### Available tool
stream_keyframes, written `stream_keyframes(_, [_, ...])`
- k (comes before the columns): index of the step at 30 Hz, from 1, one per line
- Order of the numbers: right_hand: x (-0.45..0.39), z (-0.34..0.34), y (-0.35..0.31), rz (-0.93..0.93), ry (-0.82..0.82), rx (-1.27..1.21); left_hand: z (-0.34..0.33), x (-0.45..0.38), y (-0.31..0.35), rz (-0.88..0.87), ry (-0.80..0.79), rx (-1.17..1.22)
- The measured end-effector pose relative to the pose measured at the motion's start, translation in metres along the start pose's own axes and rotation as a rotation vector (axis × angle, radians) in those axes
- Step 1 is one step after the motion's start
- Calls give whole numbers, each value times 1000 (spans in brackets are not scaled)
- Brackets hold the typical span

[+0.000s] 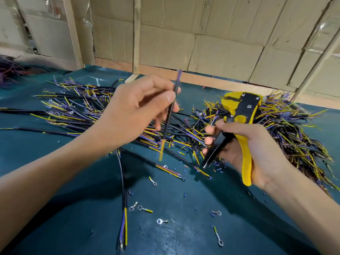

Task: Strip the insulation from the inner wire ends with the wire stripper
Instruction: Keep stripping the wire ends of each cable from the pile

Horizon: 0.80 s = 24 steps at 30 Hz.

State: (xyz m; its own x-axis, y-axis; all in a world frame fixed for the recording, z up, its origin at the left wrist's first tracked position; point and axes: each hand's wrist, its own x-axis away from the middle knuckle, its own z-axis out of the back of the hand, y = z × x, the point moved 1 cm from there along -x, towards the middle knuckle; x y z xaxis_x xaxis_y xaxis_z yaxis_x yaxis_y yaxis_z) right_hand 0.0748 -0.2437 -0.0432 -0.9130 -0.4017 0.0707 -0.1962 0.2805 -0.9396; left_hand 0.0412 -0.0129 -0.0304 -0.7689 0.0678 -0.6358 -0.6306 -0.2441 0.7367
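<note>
Pinched between the thumb and the curled fingers of the left hand (141, 105) is a short black cable (170, 113), held almost upright above the table and well clear of it. Its lower end shows yellow inner wire (161, 150) coming out of the black jacket, and the upper end shows a purple one; both ends are blurred, so I cannot tell if their tips are bare.

Right hand (246, 150) grips the wire stripper (239, 115), a yellow and black tool. The fingers curl round the black handle and the palm lies against the yellow handle, with the two handles standing apart. The head of the tool points up and to the left, toward the cable, but it does not touch it.

Under both hands lies a dark teal table mat (184, 227). A big heap of cut cables (82, 107) with yellow and purple inner wires lies behind the left hand, and a second heap (294, 137) lies behind and beside the right hand. On the mat near the camera lie loose ring terminals (161, 221), small bits of blue insulation and one longer cable (124, 208) with yellow and purple ends. Flattened cardboard (202, 34) on wooden posts stands behind the table.
</note>
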Motion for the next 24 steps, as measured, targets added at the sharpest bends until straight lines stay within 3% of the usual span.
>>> stream_keyframes(2, [4,-3,-2,29,-83,-7,-11,-2,3,178,47,435])
stream_keyframes(5, [9,-6,-4,90,-188,25,-21,-1,3,342,90,674])
stream_keyframes(13, [16,-14,-2,147,-341,54,-24,1,-3,362,194,634])
stream_keyframes(18, [14,-13,1,148,-239,130,-27,4,-4,355,249,618])
stream_keyframes(20, [13,-13,2,139,-223,131,-27,5,-5,340,215,616])
stream_keyframes(24, [12,-14,2,143,-205,107,-35,10,-6,332,-5,504])
